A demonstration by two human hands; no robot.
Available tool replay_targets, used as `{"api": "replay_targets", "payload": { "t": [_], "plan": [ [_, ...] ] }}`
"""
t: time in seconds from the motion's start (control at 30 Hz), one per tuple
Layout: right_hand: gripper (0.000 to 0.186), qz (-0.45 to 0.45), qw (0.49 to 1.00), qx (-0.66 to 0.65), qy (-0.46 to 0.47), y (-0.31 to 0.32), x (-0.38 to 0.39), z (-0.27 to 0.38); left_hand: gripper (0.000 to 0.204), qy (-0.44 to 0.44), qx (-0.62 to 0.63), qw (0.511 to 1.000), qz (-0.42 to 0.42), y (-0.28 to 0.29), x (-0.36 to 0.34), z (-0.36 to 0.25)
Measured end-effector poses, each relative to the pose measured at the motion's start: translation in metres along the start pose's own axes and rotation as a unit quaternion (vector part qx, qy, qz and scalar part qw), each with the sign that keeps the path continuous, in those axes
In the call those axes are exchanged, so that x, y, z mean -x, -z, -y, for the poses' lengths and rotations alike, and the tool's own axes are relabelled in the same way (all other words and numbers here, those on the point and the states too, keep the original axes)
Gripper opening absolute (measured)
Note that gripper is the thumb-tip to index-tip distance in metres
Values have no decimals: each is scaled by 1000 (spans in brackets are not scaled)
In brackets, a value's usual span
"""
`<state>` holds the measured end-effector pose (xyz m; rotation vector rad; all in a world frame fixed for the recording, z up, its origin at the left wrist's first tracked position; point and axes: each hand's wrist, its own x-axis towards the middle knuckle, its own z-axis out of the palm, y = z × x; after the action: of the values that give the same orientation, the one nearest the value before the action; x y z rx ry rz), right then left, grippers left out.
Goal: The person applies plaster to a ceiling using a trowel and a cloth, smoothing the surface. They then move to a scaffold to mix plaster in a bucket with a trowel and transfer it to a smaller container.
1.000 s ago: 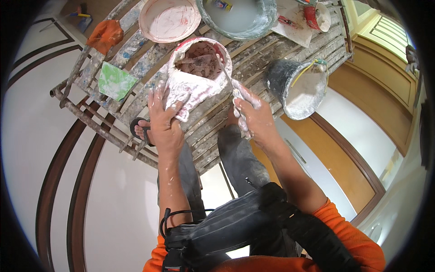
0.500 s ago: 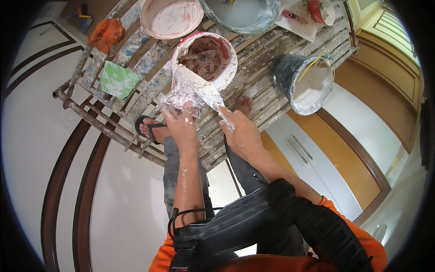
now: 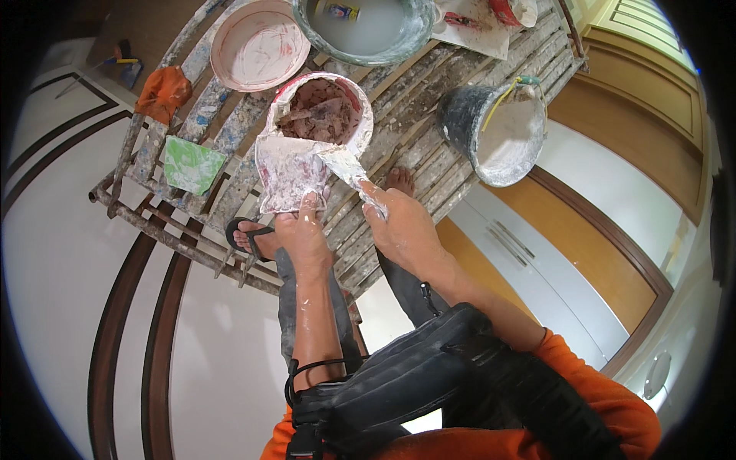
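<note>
My left hand (image 3: 305,244) grips the near edge of a flat, putty-smeared palette (image 3: 290,172), its thumb on top. In my right hand (image 3: 406,230) is a putty knife (image 3: 343,164), its handle crusted white. The knife's blade lies along the palette's far edge, and smears hide where blade and palette part. Just beyond them stands a white bucket (image 3: 363,132) with red inside, holding lumpy pinkish-brown putty (image 3: 322,111). The palette overlaps the bucket's near rim in view; whether they touch I cannot tell.
A spattered slatted platform (image 3: 414,115) carries a pinkish basin (image 3: 261,46), a grey-green tub (image 3: 364,31) of cloudy water and a tilted black bucket (image 3: 460,126). A green sheet (image 3: 193,165) and an orange cloth (image 3: 163,93) lie left. My feet stand on the slats.
My left hand, blurred before, now holds the palette's near edge with its thumb on top. The palette shows more of its face, less covered by the knife. The whole view has shifted slightly.
</note>
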<state>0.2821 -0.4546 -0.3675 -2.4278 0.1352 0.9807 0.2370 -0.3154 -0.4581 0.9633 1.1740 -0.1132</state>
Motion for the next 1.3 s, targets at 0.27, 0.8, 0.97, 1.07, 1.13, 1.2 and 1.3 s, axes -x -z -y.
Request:
{"api": "replay_targets", "payload": {
  "t": [0.27,0.8,0.97,1.07,1.13,1.2,1.3],
  "plan": [
    [37,50,996,69,41,14,-8,-4,13,-8,10,1000,16,12,-5,-11],
    [35,38,989,103,95,20,-16,8,22,16,-117,992,41,10,-1,-22],
    [35,77,987,122,70,16,-13,12,22,5,-116,990,83,8,3,-28],
    [39,80,994,60,48,21,-36,13,24,36,-113,989,92,7,-2,-27],
    [38,92,991,79,54,19,-19,14,25,42,-63,994,79,11,-1,-24],
    [38,89,991,76,61,15,-18,12,24,20,-154,982,105,13,-4,-26],
    [37,65,997,-8,49,10,-42,4,23,30,-184,977,107,19,-6,-22]
  ]
}}
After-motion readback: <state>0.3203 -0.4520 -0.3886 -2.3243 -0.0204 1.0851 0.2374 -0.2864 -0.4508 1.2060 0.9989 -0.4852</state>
